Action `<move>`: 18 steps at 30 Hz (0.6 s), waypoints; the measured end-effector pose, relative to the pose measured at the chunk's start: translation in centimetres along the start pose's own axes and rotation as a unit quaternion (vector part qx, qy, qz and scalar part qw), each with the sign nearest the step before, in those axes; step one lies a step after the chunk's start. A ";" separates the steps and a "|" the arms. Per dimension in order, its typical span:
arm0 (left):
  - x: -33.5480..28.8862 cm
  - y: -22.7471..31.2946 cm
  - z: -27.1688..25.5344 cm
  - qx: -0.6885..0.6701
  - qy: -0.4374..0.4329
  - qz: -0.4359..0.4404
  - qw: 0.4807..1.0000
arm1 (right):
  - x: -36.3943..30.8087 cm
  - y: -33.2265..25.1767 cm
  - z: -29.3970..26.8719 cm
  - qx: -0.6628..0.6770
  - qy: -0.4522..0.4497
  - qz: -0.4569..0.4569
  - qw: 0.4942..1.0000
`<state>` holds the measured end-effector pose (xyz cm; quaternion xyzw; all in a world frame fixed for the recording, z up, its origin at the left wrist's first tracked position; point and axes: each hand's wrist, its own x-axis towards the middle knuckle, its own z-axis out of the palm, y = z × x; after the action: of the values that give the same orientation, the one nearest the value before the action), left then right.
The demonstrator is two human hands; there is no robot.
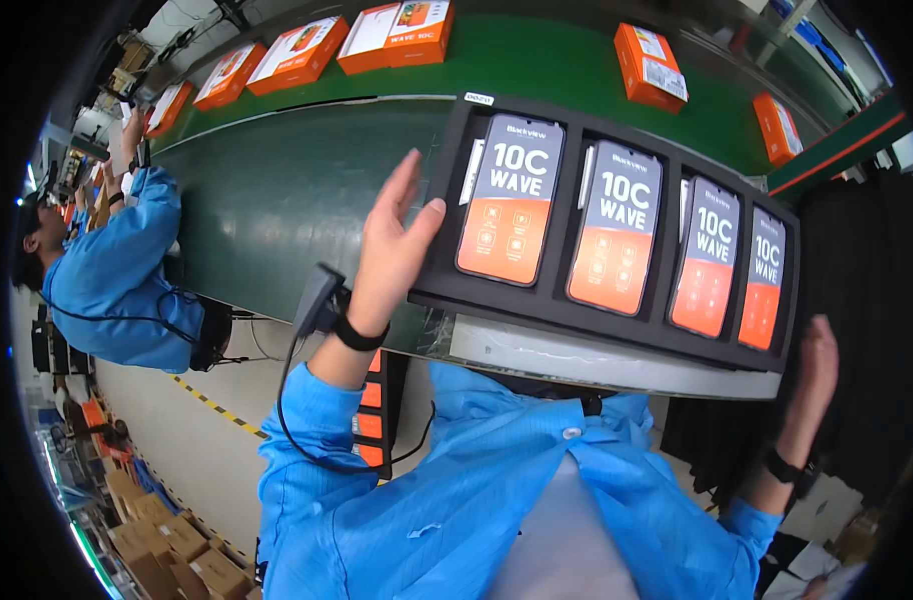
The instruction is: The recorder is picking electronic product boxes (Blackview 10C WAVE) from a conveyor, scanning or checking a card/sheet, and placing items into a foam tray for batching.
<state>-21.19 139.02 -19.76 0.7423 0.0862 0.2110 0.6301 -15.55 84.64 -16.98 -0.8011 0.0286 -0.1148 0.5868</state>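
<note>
Flanking one tray (pixel 517 301), two hands (pixel 393 245), four phones (pixel 509 200) inside

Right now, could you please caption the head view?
Left hand and right hand flank a black tray holding four smartphones.

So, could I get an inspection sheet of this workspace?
Surface: dark green bench.
Things: black tray holding four phones with grey-and-orange faces.
Clutter: orange boxes on the green strip behind.
Hands: left hand open near the tray's left end, right hand open near its right end; neither grips anything.
Cables: black cord looping from the dark device at the left wrist.
Surroundings: co-worker in blue at left; brown cartons at lower left.
</note>
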 end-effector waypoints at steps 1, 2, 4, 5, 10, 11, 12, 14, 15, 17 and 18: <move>0.1 1.4 0.8 0.199 0.037 0.132 0.970 | 0.7 -3.5 -0.2 -0.073 0.066 -0.079 0.992; -0.4 3.1 1.2 0.272 -0.003 0.135 0.953 | 2.0 -6.2 -1.2 -0.120 0.040 -0.124 0.984; -0.7 4.6 3.3 0.378 -0.047 0.160 0.911 | 3.9 -13.0 -3.0 -0.229 -0.038 -0.218 0.948; -0.7 5.0 4.0 0.400 -0.040 0.183 0.897 | 5.2 -15.9 -2.6 -0.276 -0.102 -0.269 0.917; -1.9 4.1 5.9 0.453 -0.013 0.156 0.878 | 5.5 -22.1 10.5 -0.184 -0.271 -0.337 0.883; -2.9 4.6 6.3 0.452 -0.012 0.149 0.879 | 5.5 -22.0 12.5 -0.187 -0.305 -0.379 0.853; -3.6 5.6 6.8 0.467 -0.023 0.126 0.875 | 5.1 -21.7 14.4 -0.195 -0.311 -0.413 0.833; -4.1 6.4 6.9 0.493 -0.028 0.111 0.863 | 4.8 -20.6 17.4 -0.202 -0.319 -0.479 0.792; -4.0 6.5 6.8 0.499 -0.021 0.098 0.861 | 4.8 -19.7 18.6 -0.198 -0.322 -0.512 0.771; -3.2 6.6 6.0 0.463 -0.074 0.055 0.882 | 4.7 -18.8 19.8 -0.171 -0.354 -0.487 0.780; -3.4 6.1 5.9 0.456 -0.071 0.061 0.885 | 4.7 -18.5 19.9 -0.168 -0.362 -0.481 0.780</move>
<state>-22.59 131.18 -15.20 0.9645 0.0823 0.1329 0.2129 -8.32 108.13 -4.48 -0.7790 -0.5566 -0.0771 0.2782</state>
